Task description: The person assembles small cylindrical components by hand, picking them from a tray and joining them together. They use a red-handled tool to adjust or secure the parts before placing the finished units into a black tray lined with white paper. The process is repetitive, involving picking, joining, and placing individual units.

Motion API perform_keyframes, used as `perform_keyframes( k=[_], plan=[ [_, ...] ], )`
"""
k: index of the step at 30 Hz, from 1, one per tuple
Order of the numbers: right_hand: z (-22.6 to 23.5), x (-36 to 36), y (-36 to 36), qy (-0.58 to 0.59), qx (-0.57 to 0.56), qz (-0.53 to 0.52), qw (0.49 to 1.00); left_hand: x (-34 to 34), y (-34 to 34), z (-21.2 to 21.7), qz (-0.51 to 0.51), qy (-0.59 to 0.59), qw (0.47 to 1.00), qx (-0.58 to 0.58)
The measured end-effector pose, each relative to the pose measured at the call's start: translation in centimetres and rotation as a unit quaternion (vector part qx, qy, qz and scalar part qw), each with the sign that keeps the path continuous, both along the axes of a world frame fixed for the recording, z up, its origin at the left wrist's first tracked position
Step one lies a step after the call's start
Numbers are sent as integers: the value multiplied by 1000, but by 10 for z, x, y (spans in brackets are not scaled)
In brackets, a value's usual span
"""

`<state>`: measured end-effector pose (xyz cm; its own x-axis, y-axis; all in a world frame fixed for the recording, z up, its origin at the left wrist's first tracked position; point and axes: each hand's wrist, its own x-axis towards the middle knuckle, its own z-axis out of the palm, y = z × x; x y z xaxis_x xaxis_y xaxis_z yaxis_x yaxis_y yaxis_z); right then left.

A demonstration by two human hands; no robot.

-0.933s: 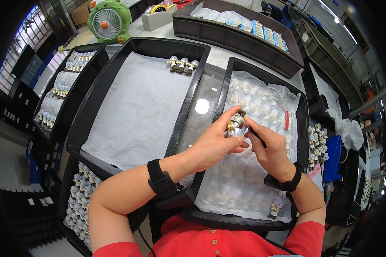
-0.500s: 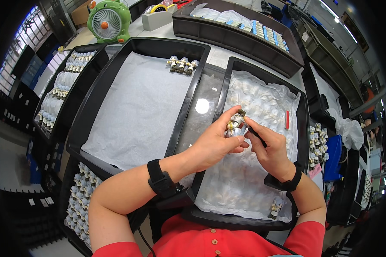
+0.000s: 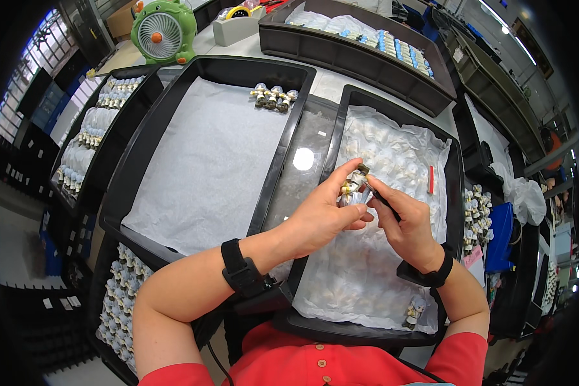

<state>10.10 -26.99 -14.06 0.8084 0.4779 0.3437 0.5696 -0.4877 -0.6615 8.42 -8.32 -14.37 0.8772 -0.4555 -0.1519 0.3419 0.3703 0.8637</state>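
Note:
My left hand is closed round a small figurine, white with yellow trim and a dark base, held above the right-hand tray. A slim, dark-handled tool is pinched in my right hand. Its tip meets the figurine, though my fingers hide the exact contact and I cannot make out the tip's kind. Beneath both hands, the black tray bears figurines covered by thin translucent sheeting. One uncovered figurine lies on the sheeting in the near right corner.
To the left stands a paper-lined black tray with three figurines in its far right corner. Further crates hold rows of figurines. A green fan and a brown crate stand at the back. A red strip lies on the sheeting.

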Motion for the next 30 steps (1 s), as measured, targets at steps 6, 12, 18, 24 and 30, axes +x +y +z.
perform_keyframes(
  k=[6,12,18,24,30],
  plan=[
    [2,0,0,-6,0,5,1000,0,0,-1,-1,-1,1000,-1],
    [1,0,0,3,4,1,1000,1,0,0,-5,-3,1000,-3],
    [2,0,0,9,-4,2,1000,1,0,-1,-4,-3,1000,-1],
    [3,-1,0,68,29,-6,997,1,0,-1,-4,-5,1000,2],
    [4,-2,0,79,34,-8,996,1,0,-2,-3,-7,1000,3]
  ],
)
